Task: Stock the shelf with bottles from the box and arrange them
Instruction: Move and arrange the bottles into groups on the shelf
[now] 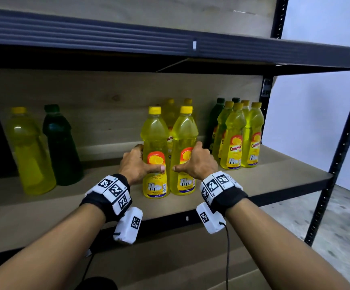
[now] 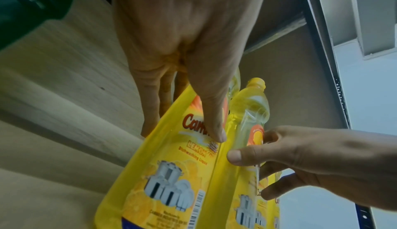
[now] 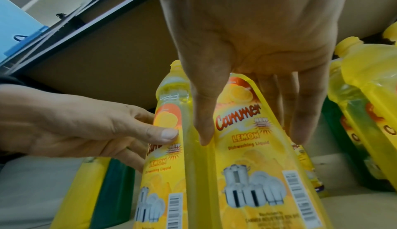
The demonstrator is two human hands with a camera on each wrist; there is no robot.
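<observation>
At the centre of the shelf board point(image 1: 253, 178), my left hand point(image 1: 135, 165) wraps the left front bottle point(image 1: 154, 143), thumb pressed on its label, fingers curled round the far side at 9 o'clock and mostly hidden there. My right hand point(image 1: 195, 162) clasps the right front bottle point(image 1: 184, 141) likewise, thumb on the label, fingers round its 3 o'clock side. The two bottles stand upright and touching, near the front edge. Both are clear plastic with tapered shoulders, yellow ribbed caps, yellow liquid and glossy yellow labels reading "Lemon Dishwashing Liquid". Two more yellow bottles point(image 1: 171, 114) stand behind at 12 o'clock, largely screened; only caps and shoulders show. At 3 o'clock a tight cluster of yellow bottles point(image 1: 241, 137) conceals most of two dark green bottles point(image 1: 214, 120). At 9 o'clock, a blurred yellow bottle point(image 1: 29, 151) and a green bottle point(image 1: 62, 147) stand unlabelled on the sides that show. The board looks like matt pale wood grain; the frame point(image 1: 337, 155) is black perforated metal. The wrist views cut off every bottle's base.
</observation>
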